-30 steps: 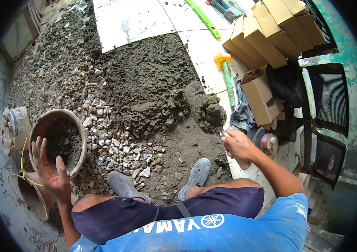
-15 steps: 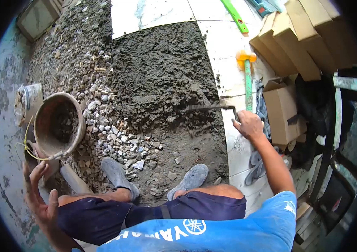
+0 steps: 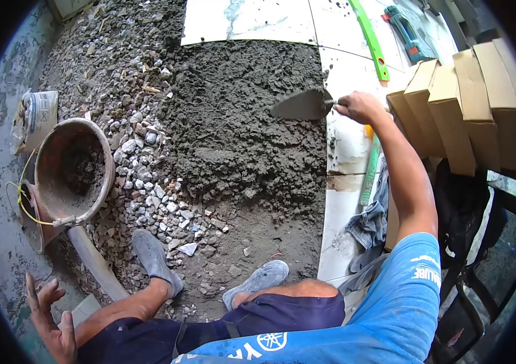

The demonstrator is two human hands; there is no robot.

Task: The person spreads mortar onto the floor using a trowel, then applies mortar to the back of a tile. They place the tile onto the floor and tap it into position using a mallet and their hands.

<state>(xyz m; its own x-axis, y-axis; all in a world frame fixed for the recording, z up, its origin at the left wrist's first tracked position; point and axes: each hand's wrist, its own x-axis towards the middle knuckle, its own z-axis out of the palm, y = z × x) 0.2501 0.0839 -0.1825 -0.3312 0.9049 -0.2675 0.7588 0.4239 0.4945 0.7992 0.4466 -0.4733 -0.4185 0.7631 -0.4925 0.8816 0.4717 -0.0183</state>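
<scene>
My right hand (image 3: 362,109) is closed round the handle of a pointed trowel (image 3: 301,105). The blade overlaps the right side of a bed of wet, dark mortar (image 3: 234,121), its flat face tilted toward me. White marble-patterned tiles (image 3: 249,21) border the mortar at the back and along the right. My left hand (image 3: 50,318) is raised at the lower left beside my knee, fingers apart and holding nothing. Ahead of it stands a bucket (image 3: 107,176) with mortar inside and a yellow cord at its rim.
Loose gravel (image 3: 143,145) lies left of the mortar. A green level (image 3: 370,39), a power tool (image 3: 408,33) and a green-handled mallet (image 3: 370,173) rest on the right tiles. Cardboard boxes (image 3: 452,103) and a dark chair (image 3: 500,242) stand beyond. A white tub (image 3: 41,118) sits behind the bucket.
My right hand has carried the trowel forward, away from my feet, and its blade has turned from edge-on to face-on. My left hand has dropped slightly. The view has shifted.
</scene>
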